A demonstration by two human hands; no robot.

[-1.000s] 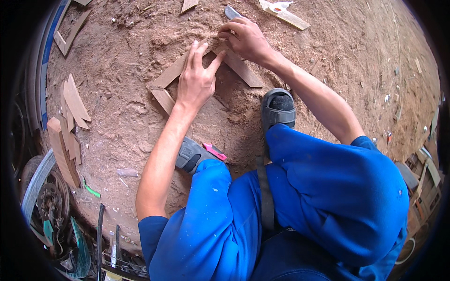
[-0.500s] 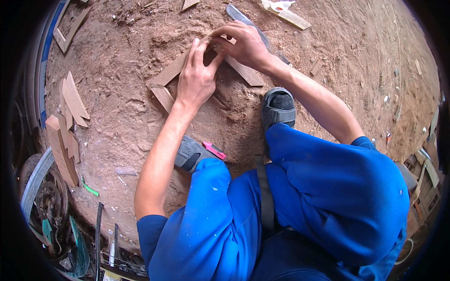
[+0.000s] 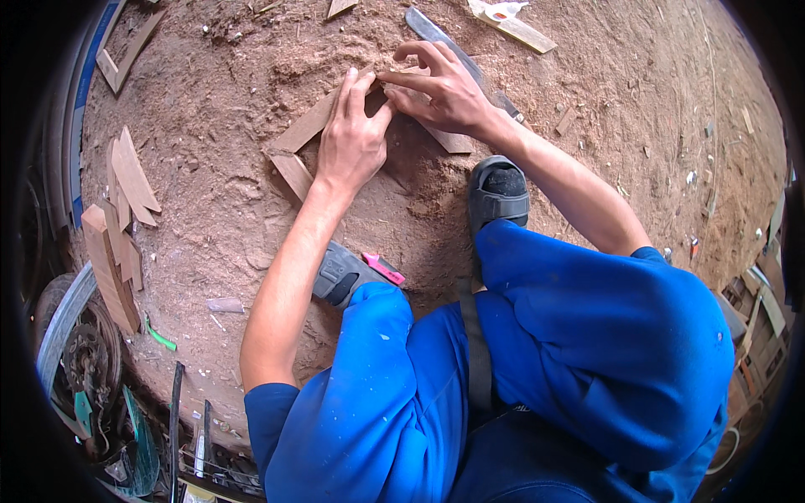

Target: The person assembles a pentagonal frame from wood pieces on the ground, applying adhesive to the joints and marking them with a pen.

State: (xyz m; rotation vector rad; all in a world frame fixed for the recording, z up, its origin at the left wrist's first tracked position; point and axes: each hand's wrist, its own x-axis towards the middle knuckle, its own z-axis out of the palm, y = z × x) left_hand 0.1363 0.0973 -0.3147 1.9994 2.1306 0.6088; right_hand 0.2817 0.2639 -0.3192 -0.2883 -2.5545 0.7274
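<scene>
Several flat wooden strips meet at angles on the sawdust-covered ground. My left hand grips the left wooden strip close to its upper end, fingers over the far edge and thumb on the near side. A shorter wooden piece joins that strip's lower end at an angle. My right hand is at the top corner, index finger and thumb closed about the end of the right wooden strip. Its other fingers are bent and raised. The joint itself is partly hidden by my fingers.
Beyond my right hand lies a long grey metal blade. A pink marker rests by my left sandal. Wood offcuts stand at the left, near a wheel and scrap. Another wooden board lies at the far right.
My right hand has shifted slightly right and nearer, its index finger now stretched toward the corner and the other fingers lifted. My left hand and the wood stay nearly still.
</scene>
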